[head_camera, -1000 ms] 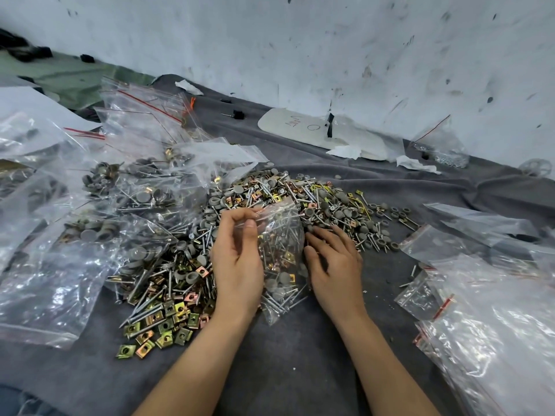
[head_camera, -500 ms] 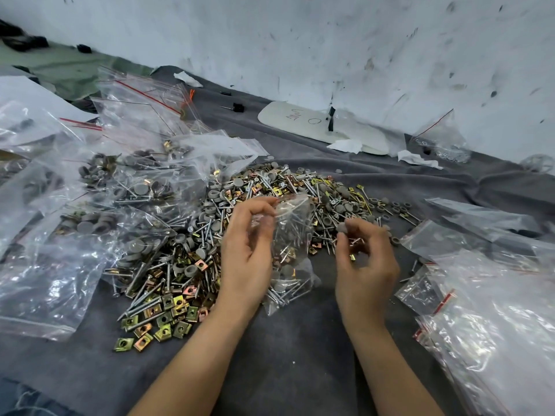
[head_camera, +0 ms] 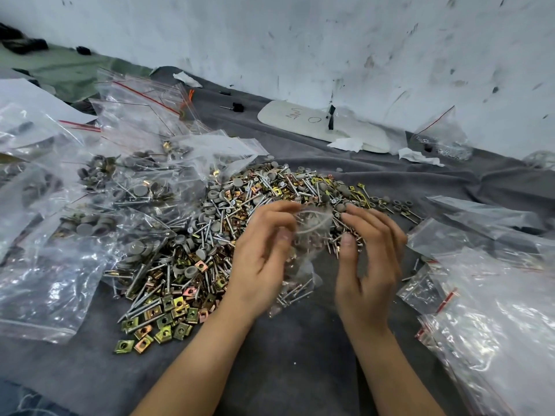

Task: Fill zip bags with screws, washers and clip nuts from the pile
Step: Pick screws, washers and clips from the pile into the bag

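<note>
A pile (head_camera: 210,235) of screws, grey washers and gold clip nuts lies on the grey cloth (head_camera: 300,361). In front of it stands a small clear zip bag (head_camera: 310,235) with screws in its bottom. My left hand (head_camera: 258,265) pinches the bag's mouth and holds it up. My right hand (head_camera: 369,259) is just right of the mouth, blurred by motion. Its fingers are loosely extended toward the opening and I see nothing in them.
Filled zip bags (head_camera: 135,190) are heaped on the left. Empty red-striped zip bags (head_camera: 486,301) lie stacked on the right. A white board (head_camera: 303,123) and paper scraps lie by the wall (head_camera: 330,40) behind the pile.
My right hand went from the pile up to the bag's mouth. At half a second ago it pinched small parts. My left hand raised the bag's opening.
</note>
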A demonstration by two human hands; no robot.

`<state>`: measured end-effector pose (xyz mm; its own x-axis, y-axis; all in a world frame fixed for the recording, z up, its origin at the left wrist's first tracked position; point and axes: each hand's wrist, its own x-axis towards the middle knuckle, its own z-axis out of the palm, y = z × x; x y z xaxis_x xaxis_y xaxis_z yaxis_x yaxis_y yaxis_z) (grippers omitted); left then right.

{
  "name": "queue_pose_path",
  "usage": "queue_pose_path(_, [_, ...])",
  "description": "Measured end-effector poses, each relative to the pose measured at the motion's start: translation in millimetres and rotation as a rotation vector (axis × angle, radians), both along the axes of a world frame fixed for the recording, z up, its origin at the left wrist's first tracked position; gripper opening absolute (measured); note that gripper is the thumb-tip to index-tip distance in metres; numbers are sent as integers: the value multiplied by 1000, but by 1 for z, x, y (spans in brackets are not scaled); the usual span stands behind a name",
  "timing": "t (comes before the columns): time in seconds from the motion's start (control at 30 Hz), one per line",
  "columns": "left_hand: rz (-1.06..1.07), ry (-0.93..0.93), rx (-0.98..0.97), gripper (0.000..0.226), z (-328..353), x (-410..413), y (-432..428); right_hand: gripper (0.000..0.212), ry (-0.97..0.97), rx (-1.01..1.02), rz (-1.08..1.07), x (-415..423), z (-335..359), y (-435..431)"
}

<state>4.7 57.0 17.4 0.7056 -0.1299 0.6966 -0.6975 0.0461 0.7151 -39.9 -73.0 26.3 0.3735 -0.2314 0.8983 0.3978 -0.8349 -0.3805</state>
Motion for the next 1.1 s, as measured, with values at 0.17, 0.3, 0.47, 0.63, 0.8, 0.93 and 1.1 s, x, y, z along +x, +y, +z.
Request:
queue_pose_path(0.17, [141, 172, -275, 21, 2, 3, 6, 24, 159, 202, -125, 6, -5, -7])
queue_pose_path(0.3, [199, 242, -309, 21, 2, 2, 5, 25, 623, 152, -237, 15, -20, -20])
queue_pose_path(0.47, [178, 258, -303, 22, 1, 0, 6, 46, 797, 58, -144, 24, -29, -21])
queue_pose_path(0.63, [181, 246, -279, 25, 4, 0, 3, 50, 910, -24, -128, 35, -30, -27])
queue_pose_path(0.8, [169, 272, -267, 25, 3, -1, 1, 49, 871, -3, -122, 34, -32, -29])
queue_pose_path(0.93, [174, 271, -264, 27, 4, -2, 1, 52, 870, -24, -143, 34, -34, -29])
queue_pose_path(1.1, [174, 266, -260, 24, 5, -1, 0, 57, 880, -47, -152, 34, -32, -29])
